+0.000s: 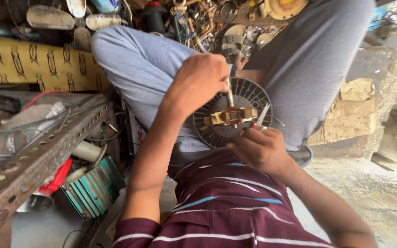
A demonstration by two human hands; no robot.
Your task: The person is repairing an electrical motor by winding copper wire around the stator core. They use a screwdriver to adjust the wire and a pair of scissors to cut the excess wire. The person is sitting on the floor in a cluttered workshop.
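A flat yellow package (pixel 33 64) with dark printed emblems lies above the perforated metal rail (pixel 37 158); a blue-green ribbed box (pixel 93 188) sits below it.

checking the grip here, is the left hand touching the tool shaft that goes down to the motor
Touching. The head view shows the left hand closed in a fist around the top of the tool shaft, which emerges below it toward the motor.

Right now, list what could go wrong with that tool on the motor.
1. The left hand presses a metal tool down beside the copper winding; a slip could gouge the wire.
2. The right hand steadies the dark fan housing close under the tip, so a slip might jab its fingers.
3. The housing rests on the lap and may tilt.
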